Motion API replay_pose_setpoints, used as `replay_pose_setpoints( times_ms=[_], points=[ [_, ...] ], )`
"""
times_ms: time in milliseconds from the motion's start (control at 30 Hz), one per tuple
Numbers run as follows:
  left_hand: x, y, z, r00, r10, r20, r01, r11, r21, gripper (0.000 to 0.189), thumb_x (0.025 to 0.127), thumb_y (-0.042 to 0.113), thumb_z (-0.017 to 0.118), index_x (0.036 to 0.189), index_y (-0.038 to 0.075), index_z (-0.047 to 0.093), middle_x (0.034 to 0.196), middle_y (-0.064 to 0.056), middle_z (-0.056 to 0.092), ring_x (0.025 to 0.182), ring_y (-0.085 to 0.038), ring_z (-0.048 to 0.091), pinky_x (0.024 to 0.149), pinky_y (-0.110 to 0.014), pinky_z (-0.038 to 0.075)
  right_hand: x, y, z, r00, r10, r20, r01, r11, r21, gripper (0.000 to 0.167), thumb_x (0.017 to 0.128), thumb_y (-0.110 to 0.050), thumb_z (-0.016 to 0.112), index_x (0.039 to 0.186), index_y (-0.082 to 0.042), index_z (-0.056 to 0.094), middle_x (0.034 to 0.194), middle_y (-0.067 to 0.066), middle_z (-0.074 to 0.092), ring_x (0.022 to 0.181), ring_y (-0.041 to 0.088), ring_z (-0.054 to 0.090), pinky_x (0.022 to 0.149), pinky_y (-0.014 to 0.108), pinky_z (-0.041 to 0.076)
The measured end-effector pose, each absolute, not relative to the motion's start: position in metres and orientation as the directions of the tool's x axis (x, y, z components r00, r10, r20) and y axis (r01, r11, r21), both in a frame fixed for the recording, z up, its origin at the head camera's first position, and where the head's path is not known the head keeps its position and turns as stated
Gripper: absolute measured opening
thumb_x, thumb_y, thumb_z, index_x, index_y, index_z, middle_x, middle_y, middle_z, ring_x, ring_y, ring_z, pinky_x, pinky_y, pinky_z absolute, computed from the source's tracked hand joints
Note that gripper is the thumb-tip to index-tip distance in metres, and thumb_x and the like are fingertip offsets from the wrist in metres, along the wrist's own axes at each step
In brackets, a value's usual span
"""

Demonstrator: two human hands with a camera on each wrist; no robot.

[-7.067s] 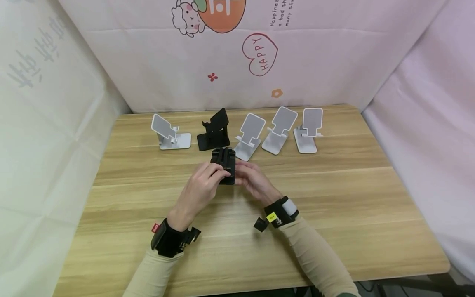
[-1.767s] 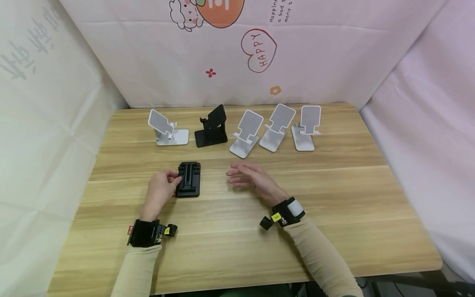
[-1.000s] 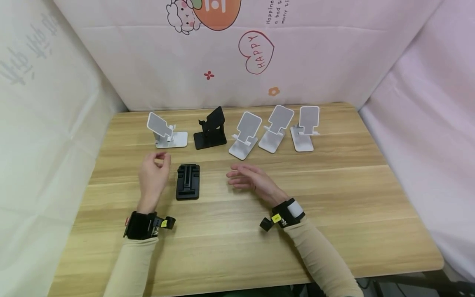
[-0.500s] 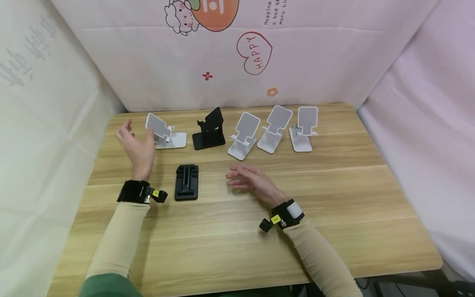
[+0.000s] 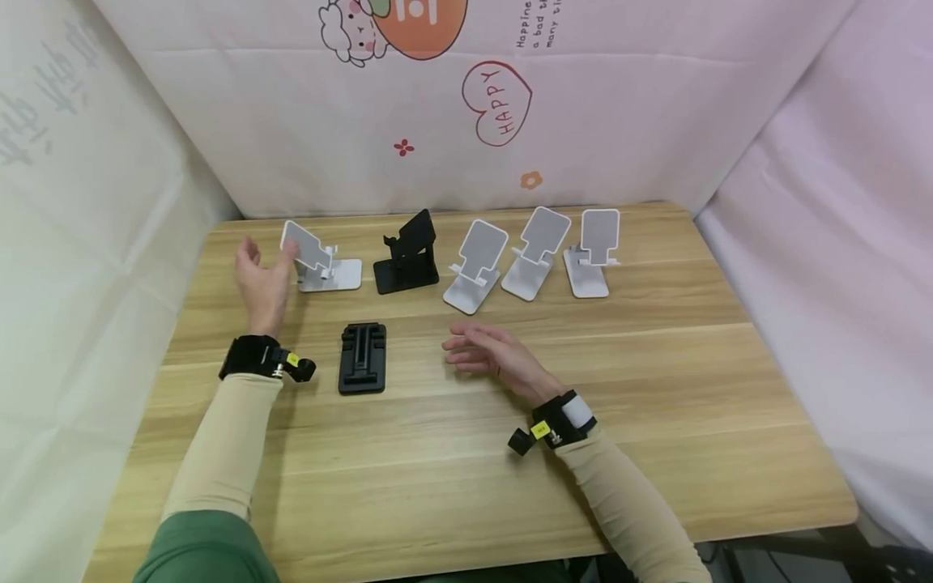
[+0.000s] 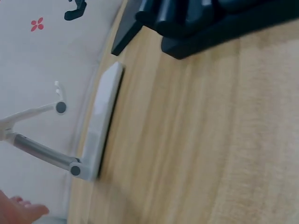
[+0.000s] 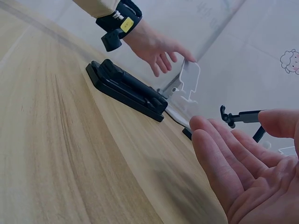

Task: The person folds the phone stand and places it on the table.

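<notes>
At the far left stands an unfolded white phone stand (image 5: 331,275) with a grey-faced plate. My left hand (image 5: 264,287) is beside its plate, fingers loosely spread. In the right wrist view, the left thumb overlaps the plate's top edge; I cannot tell whether it touches. The left wrist view catches only part of that hand (image 6: 21,210), below the white stand's hinged arm (image 6: 42,150). A folded black phone stand (image 5: 362,358) lies flat nearer to me. To its right my right hand (image 5: 503,360) hovers with relaxed fingers and holds nothing.
An unfolded black phone stand (image 5: 408,259) stands along the table's back. Right of it are three white ones with grey plates, the left (image 5: 477,267), the middle (image 5: 538,251) and the right (image 5: 594,255). A printed cloth (image 5: 619,121) hangs behind the wooden table (image 5: 656,437).
The black phone stand, earlier in both hands, now lies folded on the table, let go. My left hand has moved away from it, forward and left to the white stand. The right hand stays still lately.
</notes>
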State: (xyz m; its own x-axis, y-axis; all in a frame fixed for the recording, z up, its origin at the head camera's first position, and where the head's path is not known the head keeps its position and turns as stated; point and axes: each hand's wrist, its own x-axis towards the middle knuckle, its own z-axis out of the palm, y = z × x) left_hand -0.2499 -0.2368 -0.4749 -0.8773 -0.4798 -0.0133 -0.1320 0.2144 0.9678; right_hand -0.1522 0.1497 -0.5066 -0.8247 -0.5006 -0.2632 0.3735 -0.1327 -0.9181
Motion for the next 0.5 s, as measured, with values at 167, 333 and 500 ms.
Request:
replay_pose_setpoints(
  times_ms=[167,333,500],
  points=[
    [-0.252,-0.232,-0.478,-0.924,-0.383,0.014,-0.083,0.236,0.968,0.089,0.094,0.042,0.075,0.161,0.008,0.028,0.165,-0.013,0.034,0.152,-0.021,0.034,0.124,-0.03,0.03,-0.152,0.148,-0.508,-0.828,-0.495,-0.263,0.37,-0.13,-0.92,0.046,0.11,-0.023,0.047,0.148,0.004,0.046,0.134,0.024,0.065,0.109,0.024,0.073,0.1,0.043,0.057],
    [-0.256,-0.225,-0.48,-0.933,-0.352,0.075,-0.019,0.259,0.966,0.066,0.097,0.026,0.073,0.151,0.0,0.046,0.15,-0.021,0.053,0.137,-0.026,0.053,0.114,-0.029,0.045,-0.151,0.146,-0.507,-0.828,-0.498,-0.258,0.359,-0.117,-0.926,0.046,0.111,-0.021,0.045,0.148,0.006,0.045,0.134,0.024,0.065,0.11,0.025,0.073,0.102,0.045,0.055],
    [-0.256,-0.22,-0.481,-0.923,-0.369,0.11,-0.012,0.312,0.95,0.048,0.099,0.018,0.067,0.141,-0.004,0.057,0.137,-0.024,0.063,0.125,-0.027,0.062,0.106,-0.031,0.052,-0.151,0.145,-0.506,-0.83,-0.49,-0.268,0.364,-0.112,-0.925,0.044,0.111,-0.02,0.044,0.147,0.005,0.047,0.133,0.023,0.066,0.109,0.025,0.073,0.102,0.045,0.056]
  ],
)
